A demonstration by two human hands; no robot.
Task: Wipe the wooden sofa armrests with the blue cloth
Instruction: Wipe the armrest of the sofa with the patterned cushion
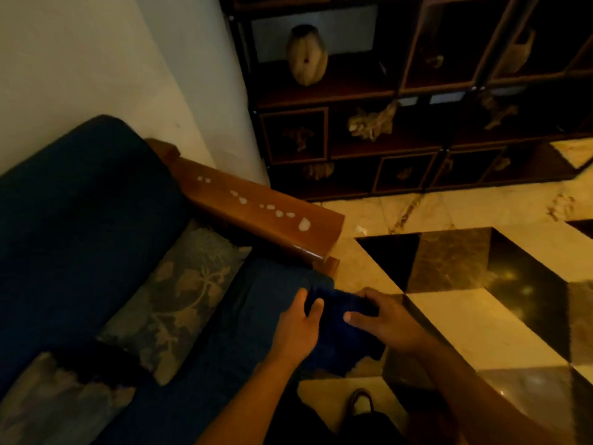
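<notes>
The sofa [80, 220] stands against the wall [80, 69], with two cushions [179, 293] on its seat and its armrest [256, 207] at the right end, spots [276, 213] lying along the armrest's top. Behind and right of the armrest stands a shelf unit [417, 101] holding a vase [306, 54]. In front of the armrest, both hands, left [296, 326] and right [385, 319], hold the cloth [340, 329] over the seat's front corner, above the floor [481, 284].
</notes>
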